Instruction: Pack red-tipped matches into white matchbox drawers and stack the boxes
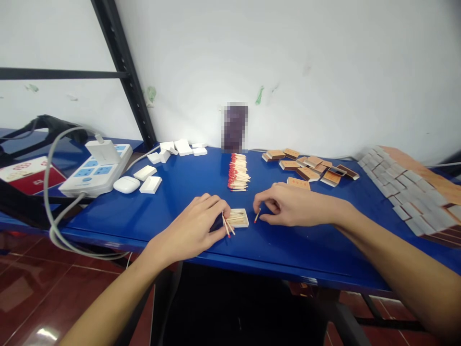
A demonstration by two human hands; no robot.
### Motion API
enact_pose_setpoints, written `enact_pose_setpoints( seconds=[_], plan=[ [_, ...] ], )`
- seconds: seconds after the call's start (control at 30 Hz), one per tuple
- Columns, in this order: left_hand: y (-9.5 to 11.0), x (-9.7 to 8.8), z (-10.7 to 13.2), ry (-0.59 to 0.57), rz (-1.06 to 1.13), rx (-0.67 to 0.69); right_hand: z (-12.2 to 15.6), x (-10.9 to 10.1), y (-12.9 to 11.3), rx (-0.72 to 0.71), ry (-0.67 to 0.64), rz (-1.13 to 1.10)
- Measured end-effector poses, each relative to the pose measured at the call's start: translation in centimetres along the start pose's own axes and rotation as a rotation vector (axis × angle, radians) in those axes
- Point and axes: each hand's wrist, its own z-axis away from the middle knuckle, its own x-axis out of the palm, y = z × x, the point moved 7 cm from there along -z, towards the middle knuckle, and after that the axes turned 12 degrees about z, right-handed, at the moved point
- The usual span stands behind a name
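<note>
My left hand [203, 218] pinches a few matches [227, 228] at the left end of a white inner matchbox tray [246, 217]. More matches lie lengthwise inside that tray. Just right of it, my right hand [283, 204] curls its fingers around a single match [257, 217], red head pointing down. Whether that head touches the table cannot be seen clearly. Beyond both hands a long pile of matches [238, 173] lies on the blue table [187, 173], most red heads to the left.
White trays [150, 184] lie at left beside a white rounded case [126, 184] and a power strip [97, 168] with a looping cable. Brown matchbox sleeves [308, 173] are scattered at right. Stacked matchboxes [410, 187] stand farther right. A pixelated dark object [235, 127] leans on the wall.
</note>
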Motion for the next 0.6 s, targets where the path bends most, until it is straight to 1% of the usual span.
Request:
enact_pose_setpoints(
  seconds=[0.1,0.17,0.23,0.3,0.43,0.5,0.6],
  plan=[
    [0.0,0.0,0.0,0.000,0.001,0.001,-0.1,0.4,0.3,-0.011,-0.046,-0.048],
    [0.1,0.0,0.0,0.003,-0.001,0.004,-0.2,0.5,0.3,-0.014,-0.023,-0.062],
    [0.1,-0.1,0.0,0.008,-0.003,0.010,-0.3,0.3,0.2,-0.007,0.059,-0.081],
    [0.1,-0.1,0.0,0.010,-0.002,0.011,-0.3,-0.2,-0.1,0.000,0.172,-0.117],
    [0.1,-0.1,0.0,0.007,-0.003,0.013,-0.2,-1.3,-1.4,-0.023,0.361,-0.175],
    [0.2,-0.1,0.0,0.013,0.001,0.015,-0.1,-1.5,-2.1,-0.029,0.407,-0.181],
    [0.3,-0.2,0.0,0.026,0.020,0.015,-0.6,-0.9,-2.9,-0.043,0.373,-0.183]
  ],
)
